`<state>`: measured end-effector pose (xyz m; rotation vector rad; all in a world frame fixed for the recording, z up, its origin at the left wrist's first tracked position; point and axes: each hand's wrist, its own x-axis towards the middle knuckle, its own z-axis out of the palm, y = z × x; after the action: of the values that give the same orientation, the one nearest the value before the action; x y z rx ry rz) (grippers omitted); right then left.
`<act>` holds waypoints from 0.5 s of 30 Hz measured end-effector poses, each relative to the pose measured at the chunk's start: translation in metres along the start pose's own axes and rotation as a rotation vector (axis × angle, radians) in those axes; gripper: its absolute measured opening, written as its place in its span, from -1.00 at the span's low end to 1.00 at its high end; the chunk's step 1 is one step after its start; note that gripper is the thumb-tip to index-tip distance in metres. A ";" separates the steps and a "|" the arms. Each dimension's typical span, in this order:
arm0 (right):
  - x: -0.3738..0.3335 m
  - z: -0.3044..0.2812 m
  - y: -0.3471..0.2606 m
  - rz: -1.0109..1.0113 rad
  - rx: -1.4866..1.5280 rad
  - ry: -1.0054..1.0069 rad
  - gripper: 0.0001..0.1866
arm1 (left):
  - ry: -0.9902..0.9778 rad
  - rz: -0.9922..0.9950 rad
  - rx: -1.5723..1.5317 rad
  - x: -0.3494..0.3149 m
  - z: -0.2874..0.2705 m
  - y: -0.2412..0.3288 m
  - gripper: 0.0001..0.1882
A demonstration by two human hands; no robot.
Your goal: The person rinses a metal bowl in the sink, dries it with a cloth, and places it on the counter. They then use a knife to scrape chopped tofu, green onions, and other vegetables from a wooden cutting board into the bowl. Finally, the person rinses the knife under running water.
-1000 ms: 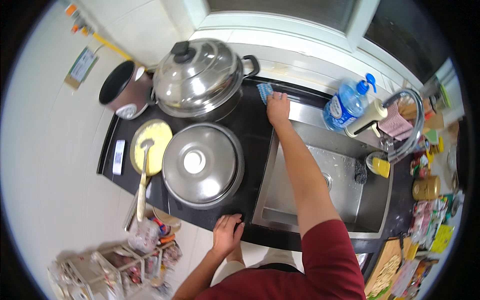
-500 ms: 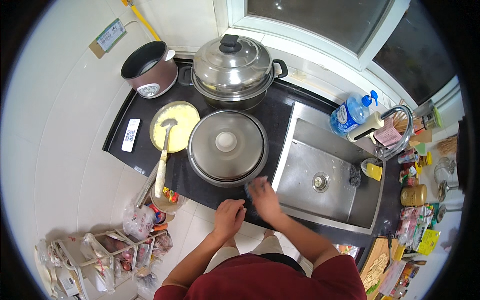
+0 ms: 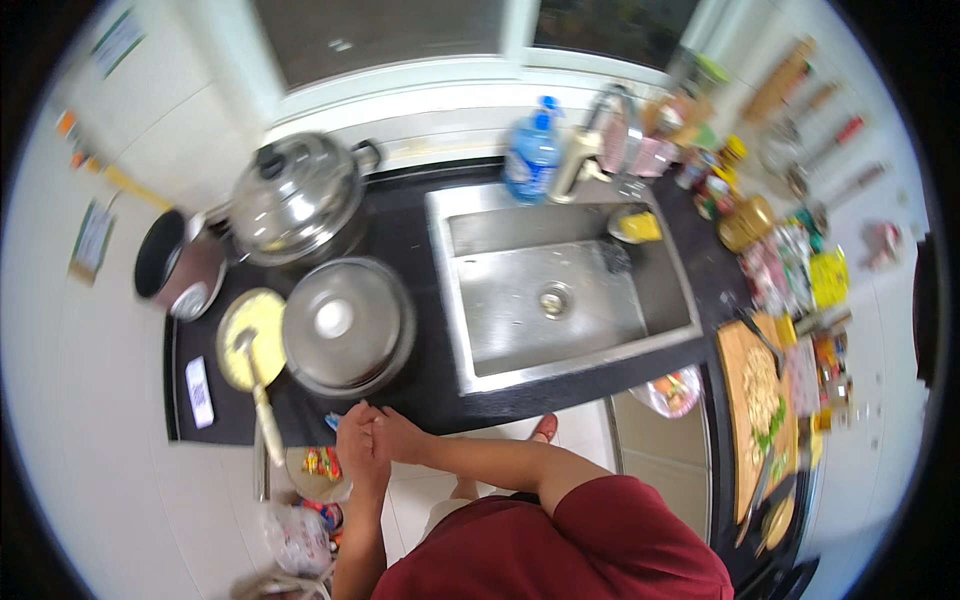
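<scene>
My left hand [image 3: 358, 436] and my right hand [image 3: 395, 436] are pressed together at the counter's front edge, just below the lidded pan [image 3: 350, 290]. The fingers of both look closed, but blur hides what lies between them. A scrap of blue [image 3: 332, 421] shows beside my left hand; its kind is too blurred to tell. To the left of the pan stands a bowl of pale yellow mixture [image 3: 268, 352]. A ladle with a cream handle [image 3: 265, 415] rests in it, the handle sticking out over the front edge.
A big steamer pot [image 3: 295, 200] and an open rice cooker [image 3: 185, 260] stand at the back left. The steel sink [image 3: 545, 375] is to the right, with a blue pump bottle [image 3: 533, 155] behind it. Further right lies a cutting board [image 3: 740, 420] with chopped food and knives.
The view has swung to the right, bringing the cutting board into fuller sight. My right hand has left the counter beside the pan and come against my left hand.
</scene>
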<state>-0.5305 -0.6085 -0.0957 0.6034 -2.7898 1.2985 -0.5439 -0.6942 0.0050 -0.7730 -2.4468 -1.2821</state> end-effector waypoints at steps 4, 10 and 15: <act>-0.096 -0.045 0.034 -0.052 -0.594 0.155 -0.48 | -0.160 -0.011 -0.095 0.007 0.047 0.022 -0.70; -0.239 -0.151 0.051 0.460 -0.574 0.139 -0.37 | -0.350 0.204 -0.229 0.035 0.135 0.092 -0.74; -0.350 -0.203 0.098 0.773 -0.762 0.360 -0.28 | -0.478 0.326 -0.266 0.043 0.203 0.151 -0.75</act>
<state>-0.2716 -0.2823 -0.0921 -0.7063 -2.9076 0.1838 -0.4914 -0.4434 0.0108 -1.6392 -2.3560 -1.4328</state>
